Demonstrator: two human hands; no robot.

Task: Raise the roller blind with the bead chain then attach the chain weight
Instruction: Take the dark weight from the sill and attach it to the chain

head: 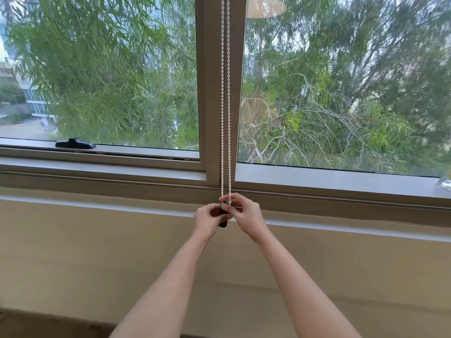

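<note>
A white bead chain [225, 98] hangs in two strands down the middle window post, from the top of the frame to my hands. At its lower end is a dark chain weight [223, 222], mostly hidden between my fingers. My left hand [210, 219] grips the weight from the left. My right hand [245, 215] pinches the chain's bottom loop and the top of the weight from the right. Both hands touch each other just below the sill. The roller blind itself is out of view; both panes are uncovered.
The grey window frame [212, 164] and sill run across the view above a beige wall. A black window handle [74, 143] lies on the left sash. A glass object [445, 182] sits at the sill's far right edge. Trees fill the panes.
</note>
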